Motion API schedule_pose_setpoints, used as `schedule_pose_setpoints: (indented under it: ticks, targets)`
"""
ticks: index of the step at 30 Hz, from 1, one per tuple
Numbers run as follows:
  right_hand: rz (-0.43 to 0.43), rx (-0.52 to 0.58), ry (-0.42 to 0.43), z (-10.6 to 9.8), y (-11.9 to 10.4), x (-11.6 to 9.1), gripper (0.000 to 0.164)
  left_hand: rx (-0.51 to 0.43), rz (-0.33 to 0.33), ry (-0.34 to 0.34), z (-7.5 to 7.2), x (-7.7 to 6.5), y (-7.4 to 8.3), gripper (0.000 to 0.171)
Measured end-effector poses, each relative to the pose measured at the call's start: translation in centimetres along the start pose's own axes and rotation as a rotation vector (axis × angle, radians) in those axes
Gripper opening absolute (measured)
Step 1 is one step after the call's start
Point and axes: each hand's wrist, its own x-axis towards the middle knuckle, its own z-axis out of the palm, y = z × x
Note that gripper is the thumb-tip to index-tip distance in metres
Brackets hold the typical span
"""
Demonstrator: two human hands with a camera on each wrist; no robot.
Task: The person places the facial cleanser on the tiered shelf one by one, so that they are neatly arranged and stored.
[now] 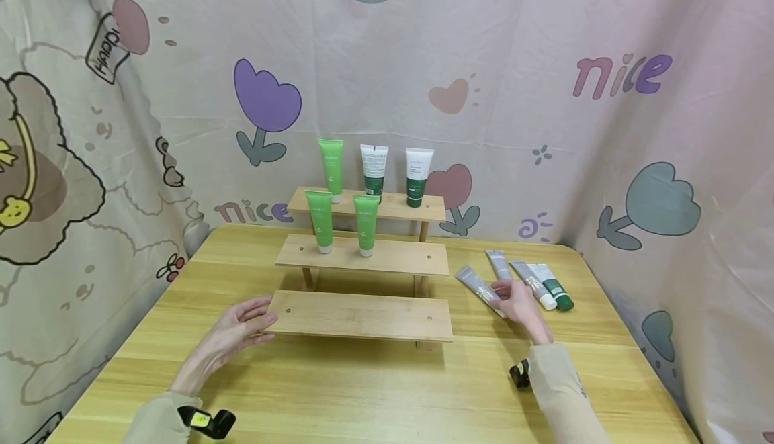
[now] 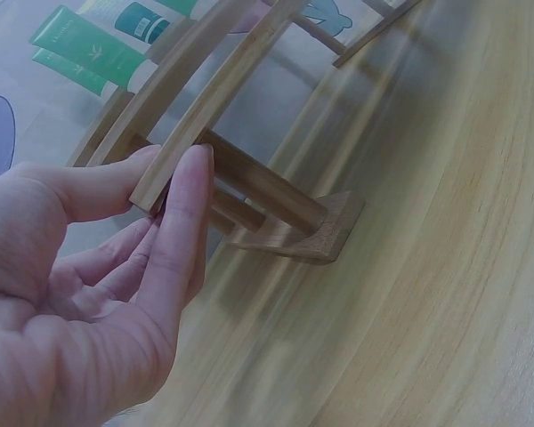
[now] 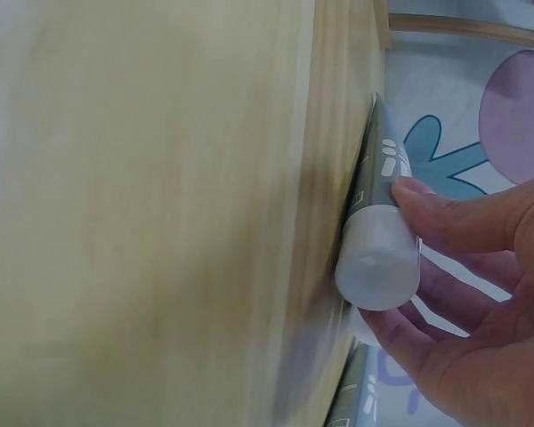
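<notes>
A three-tier wooden display stand (image 1: 363, 315) stands on the table. My left hand (image 1: 232, 330) grips the left end of its lowest board, thumb on one face and fingers on the other, as the left wrist view shows. To the right of the stand, my right hand (image 1: 521, 303) holds a grey squeeze tube (image 1: 476, 284) near its white cap (image 3: 378, 258), thumb on one side and fingers on the other. This tube lies low along the tabletop. Beside that hand lie two more grey tubes (image 1: 498, 264) (image 1: 533, 285) and a white-and-green tube (image 1: 553, 287).
Two green tubes (image 1: 322, 222) (image 1: 365, 226) stand on the middle tier. On the top tier are another green tube (image 1: 332, 168) and two white-and-green tubes (image 1: 375, 170) (image 1: 417, 176). A patterned curtain (image 1: 514, 95) hangs behind and beside the wooden table (image 1: 338, 390).
</notes>
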Motion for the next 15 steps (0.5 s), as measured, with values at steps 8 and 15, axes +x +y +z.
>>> schedule_pose_setpoints:
  ticks: [8,15]
  targets:
    - [0.006,0.014,0.002,-0.02,0.06,-0.16,0.036,0.003,-0.003,0.006,0.03,0.05,0.05,0.076]
    - [0.006,0.021,0.016,-0.08,-0.13,-0.27,0.035,0.01,0.0,0.008,0.04,0.03,0.04,0.076]
